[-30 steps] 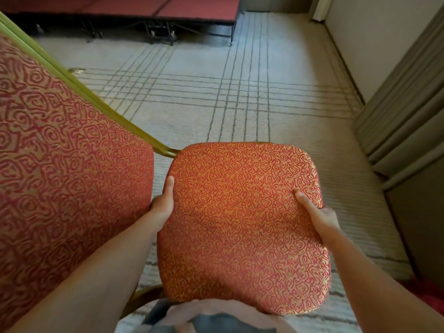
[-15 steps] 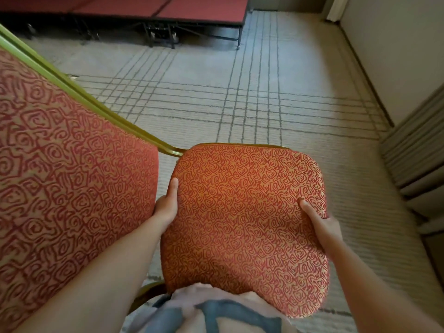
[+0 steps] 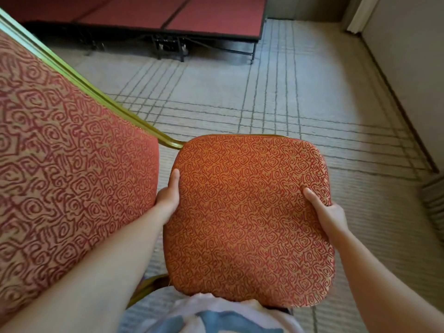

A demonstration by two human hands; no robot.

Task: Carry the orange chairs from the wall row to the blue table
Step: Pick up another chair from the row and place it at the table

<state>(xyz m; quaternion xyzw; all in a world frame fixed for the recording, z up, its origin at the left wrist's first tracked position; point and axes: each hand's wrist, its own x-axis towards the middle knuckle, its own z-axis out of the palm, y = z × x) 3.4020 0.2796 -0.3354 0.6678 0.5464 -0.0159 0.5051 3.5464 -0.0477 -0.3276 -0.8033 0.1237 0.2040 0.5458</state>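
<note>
- 1 orange swirl-patterned fabric chair point(image 3: 240, 236) with a gold metal frame point(image 3: 101, 97) is held up in front of the person's torso, over the carpet.
- The padded square seat cushion point(image 3: 249, 188) faces up toward the camera at frame centre. Its near edge touches the white and blue shirt point(image 3: 216, 316).
- The chair's upholstered backrest point(image 3: 72, 176) fills the left side, turned sideways, with the frame rail running along its upper edge down to the seat's far left corner.
- The left hand point(image 3: 168, 198) grips the seat's left edge in the gap between seat and backrest. The thumb lies on top and the fingers are hidden underneath.
- The right hand point(image 3: 329, 215) grips the seat's right edge. The thumb presses into the top fabric and the fingers curl under, out of sight.
- Both forearms are bare and reach in from the bottom corners.
- The chair legs cannot be seen.
- The beige carpet with a grey line grid point(image 3: 288, 92) covers the floor.
- A low red-topped stage platform on black metal legs point(image 3: 192, 18) stands at the far end.
- A plain beige wall point(image 3: 408, 68) runs along the right.
</note>
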